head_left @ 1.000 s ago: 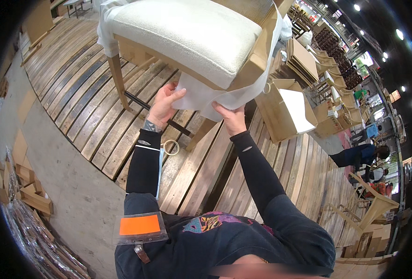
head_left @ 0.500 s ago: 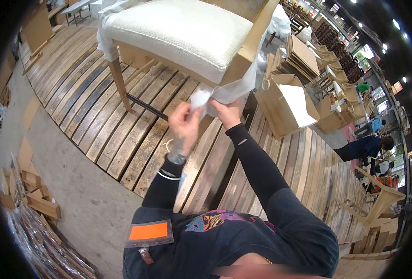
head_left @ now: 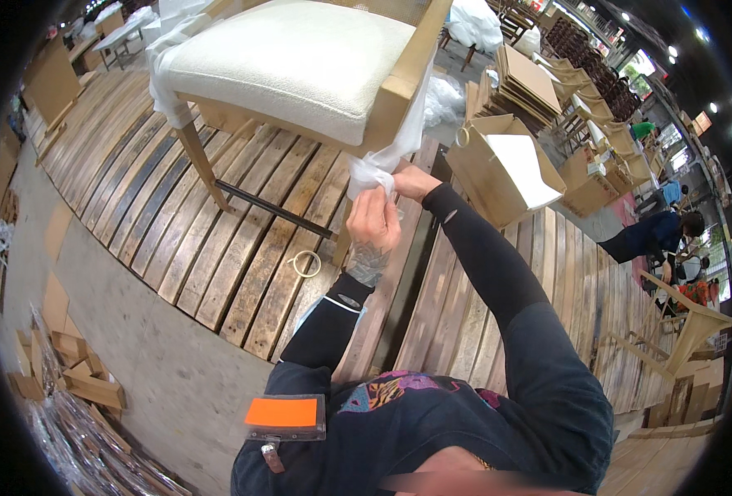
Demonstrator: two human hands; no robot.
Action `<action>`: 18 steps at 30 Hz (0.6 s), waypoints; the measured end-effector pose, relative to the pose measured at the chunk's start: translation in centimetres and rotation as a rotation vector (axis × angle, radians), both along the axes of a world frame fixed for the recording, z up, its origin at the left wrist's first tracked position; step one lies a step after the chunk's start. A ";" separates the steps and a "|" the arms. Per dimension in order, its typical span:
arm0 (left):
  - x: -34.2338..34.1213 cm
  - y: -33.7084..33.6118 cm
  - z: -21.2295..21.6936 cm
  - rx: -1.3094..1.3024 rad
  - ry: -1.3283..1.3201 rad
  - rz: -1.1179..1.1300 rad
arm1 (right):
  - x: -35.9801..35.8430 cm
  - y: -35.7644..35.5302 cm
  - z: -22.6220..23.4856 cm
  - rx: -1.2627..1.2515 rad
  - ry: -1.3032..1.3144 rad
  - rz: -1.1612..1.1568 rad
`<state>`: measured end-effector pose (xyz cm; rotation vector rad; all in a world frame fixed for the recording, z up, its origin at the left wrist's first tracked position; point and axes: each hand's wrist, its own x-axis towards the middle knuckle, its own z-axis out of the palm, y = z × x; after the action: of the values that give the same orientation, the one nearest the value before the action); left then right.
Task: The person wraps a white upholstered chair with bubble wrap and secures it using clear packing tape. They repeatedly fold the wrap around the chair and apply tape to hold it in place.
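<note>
A wooden armchair (head_left: pixel 387 116) with a white padded seat (head_left: pixel 287 62) stands on the slatted wooden platform in front of me. Thin white foam wrap (head_left: pixel 372 168) is bunched round the top of its near right leg. The fingers of my left hand (head_left: pixel 373 221) are pinched on the lower end of this wrap. Just right of it, my right hand (head_left: pixel 415 182) grips the wrap from the side, its fingertips hidden behind the leg and the white material. More white wrap (head_left: pixel 163 83) covers the seat's left front corner. A cream ring-shaped roll (head_left: pixel 306 264) lies left of my left forearm.
An opened cardboard box (head_left: pixel 490 178) with a white sheet inside stands to the right, near stacked flat cardboard (head_left: pixel 525 78). Dark gaps run between the platform's slats (head_left: pixel 242 281). Cardboard scraps (head_left: pixel 81 368) lie at lower left. Another person (head_left: pixel 659 240) is at far right.
My left hand has moved up and right to the chair leg, and the right hand has shifted slightly outward. The loose wrap now sits gathered against the leg. The view has shifted a little.
</note>
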<state>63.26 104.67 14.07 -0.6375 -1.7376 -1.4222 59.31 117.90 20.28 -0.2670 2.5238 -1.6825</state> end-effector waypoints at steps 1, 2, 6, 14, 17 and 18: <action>-0.1 0.0 -0.1 -0.014 0.007 0.008 | -0.3 0.2 -0.1 0.014 0.032 0.037; -0.2 -0.1 -0.3 -0.032 0.025 0.011 | -0.5 0.4 -0.1 0.099 0.040 0.031; -0.6 -0.4 -0.7 -0.046 0.063 0.004 | -1.0 1.0 0.8 0.324 -0.202 -0.006; -1.2 -0.4 0.1 -0.189 0.055 0.055 | 3.4 3.8 7.1 -0.409 -0.326 -0.032; -0.4 0.0 0.7 -0.274 0.039 0.094 | 3.2 4.9 8.2 -0.062 0.044 -0.238; -0.1 0.0 0.8 -0.299 0.037 0.097 | 3.1 5.3 8.3 -0.056 0.213 -0.365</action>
<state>63.17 104.69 14.86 -0.7212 -1.9425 -1.0866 62.39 123.16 28.58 0.0155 2.8222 -1.9455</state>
